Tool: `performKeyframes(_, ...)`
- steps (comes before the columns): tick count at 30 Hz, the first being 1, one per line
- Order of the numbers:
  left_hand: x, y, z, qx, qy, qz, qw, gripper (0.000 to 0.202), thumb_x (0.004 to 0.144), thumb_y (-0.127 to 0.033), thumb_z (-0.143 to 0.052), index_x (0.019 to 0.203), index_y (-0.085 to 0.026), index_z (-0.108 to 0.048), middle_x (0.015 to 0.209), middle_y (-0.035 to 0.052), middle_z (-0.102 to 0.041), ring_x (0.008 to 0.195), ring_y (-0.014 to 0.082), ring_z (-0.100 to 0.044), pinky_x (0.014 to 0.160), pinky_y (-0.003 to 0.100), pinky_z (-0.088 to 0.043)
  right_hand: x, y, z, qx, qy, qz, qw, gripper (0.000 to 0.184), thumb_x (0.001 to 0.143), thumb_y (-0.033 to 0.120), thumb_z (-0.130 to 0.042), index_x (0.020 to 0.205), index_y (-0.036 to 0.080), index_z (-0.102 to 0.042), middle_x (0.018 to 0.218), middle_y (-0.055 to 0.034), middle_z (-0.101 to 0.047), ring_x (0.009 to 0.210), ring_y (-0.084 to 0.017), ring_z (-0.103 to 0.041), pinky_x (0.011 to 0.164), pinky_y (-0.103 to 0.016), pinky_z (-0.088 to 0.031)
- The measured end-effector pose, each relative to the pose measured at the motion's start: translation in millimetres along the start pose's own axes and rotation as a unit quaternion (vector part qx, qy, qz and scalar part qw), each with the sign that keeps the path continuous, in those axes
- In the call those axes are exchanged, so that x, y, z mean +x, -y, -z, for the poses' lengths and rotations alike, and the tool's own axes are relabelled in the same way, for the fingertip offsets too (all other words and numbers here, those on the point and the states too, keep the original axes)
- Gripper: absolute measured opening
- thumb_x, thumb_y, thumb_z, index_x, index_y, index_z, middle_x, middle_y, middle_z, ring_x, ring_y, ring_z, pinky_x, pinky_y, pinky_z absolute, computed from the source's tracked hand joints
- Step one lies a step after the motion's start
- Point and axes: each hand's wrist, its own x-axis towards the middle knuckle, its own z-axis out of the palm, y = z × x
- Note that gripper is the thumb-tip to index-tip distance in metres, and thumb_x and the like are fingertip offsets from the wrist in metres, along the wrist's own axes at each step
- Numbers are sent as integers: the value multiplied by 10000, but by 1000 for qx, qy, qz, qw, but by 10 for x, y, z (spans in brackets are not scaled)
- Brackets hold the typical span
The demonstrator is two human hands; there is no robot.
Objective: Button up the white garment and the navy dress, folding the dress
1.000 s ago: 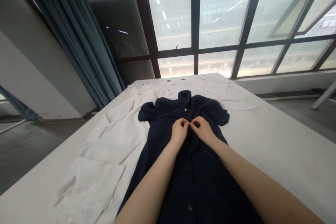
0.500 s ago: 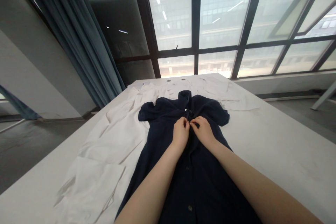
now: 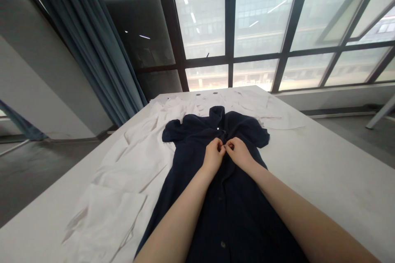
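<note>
L hand [image 3: 213, 157] & R hand [image 3: 239, 153] both pinched closed on the front placket [image 3: 224, 133] of a navy short-sleeve shirt dress [image 3: 234, 213], just below the collar [image 3: 217, 111], fingertips almost touching (any button between them is hidden by the fingers). Dress lies flat, front up, on a white table [image 3: 327, 168], collar pointing away from the person, w/ a button [image 3: 222, 245] showing lower down. Crumpled white fabric [image 3: 123, 181] lies on L of view & beyond the collar, against the dress. Teal curtain [image 3: 89, 41] & black-framed windows [image 3: 262, 16] beyond.
</note>
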Motion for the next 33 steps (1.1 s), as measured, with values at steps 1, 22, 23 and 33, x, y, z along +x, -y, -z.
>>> performKeyframes(1,3,6,2,6,6,-8,1000,79,673,-106,-444,653,-178,-418,604,-44,-438,577,89,-422,563,197,-331,6,-1,2,-5,4,-5,1000,120,675,166,-471,634,145,-582,681,-40,-540,663,-136,-490,633,-251,-381)
performKeyframes(22,120,-224,603,213,130,112,962,93,696,-247,-535,717,-166,-576,704,62,-596,649,173,-544,587,254,-375,-18,13,234,-22,221,-75,972,302,566,468,-603,552,182,-505,494,18,-503,451,-104,-434,419,-220,-294)
performKeyframes(23,112,-278,677,208,153,106,960,92,689,-246,-541,685,-168,-590,682,58,-600,632,171,-545,578,252,-372,-33,34,264,-51,256,-69,963,292,542,447,-625,516,183,-504,476,14,-508,440,-107,-436,413,-224,-287)
performKeyframes(33,-107,-332,554,118,311,103,937,109,505,-98,-617,461,-193,-585,398,-37,-496,356,81,-411,437,201,-338,35,53,445,-18,381,-151,912,101,534,164,-598,450,173,-542,384,22,-508,379,-90,-459,407,-213,-341)
